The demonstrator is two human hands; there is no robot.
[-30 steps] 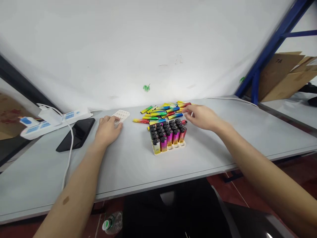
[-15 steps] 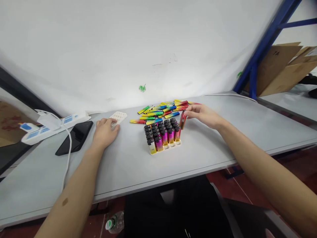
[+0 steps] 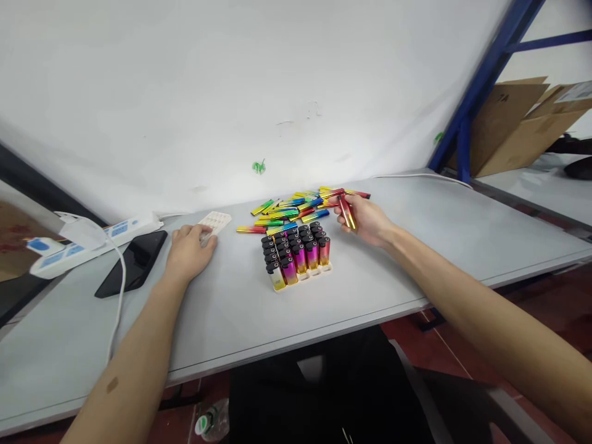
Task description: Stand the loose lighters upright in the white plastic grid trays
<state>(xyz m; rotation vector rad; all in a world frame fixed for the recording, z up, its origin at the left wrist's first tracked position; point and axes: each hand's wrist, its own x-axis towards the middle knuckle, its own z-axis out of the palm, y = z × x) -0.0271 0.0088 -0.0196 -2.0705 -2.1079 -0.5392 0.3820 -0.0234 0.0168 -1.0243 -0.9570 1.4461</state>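
Several lighters with black tops stand in rows in a white tray (image 3: pixel 304 275) at mid-table. Behind them lies a loose pile of shiny coloured sleeves (image 3: pixel 282 213), in yellow, green, blue and red. My right hand (image 3: pixel 365 217), just right of the pile, has its fingers closed on a red and gold sleeve (image 3: pixel 348 213), held at a tilt. On the left, my left hand (image 3: pixel 192 250) rests on the table, its fingers bent but apart, touching the near edge of a white perforated tray (image 3: pixel 217 222).
A black phone (image 3: pixel 132 264) and a white power strip (image 3: pixel 129 229) with plugs and a cable (image 3: pixel 121 290) are at the left. Cardboard boxes (image 3: pixel 527 139) stand beyond a blue frame (image 3: pixel 464 148) at the right. A plastic bottle (image 3: pixel 215 420) lies on the floor.
The sleeve in my right hand has turned from nearly upright to a different tilt, and its fingers now reach round it. The whole view has shifted slightly. My left hand stays by the white tray.
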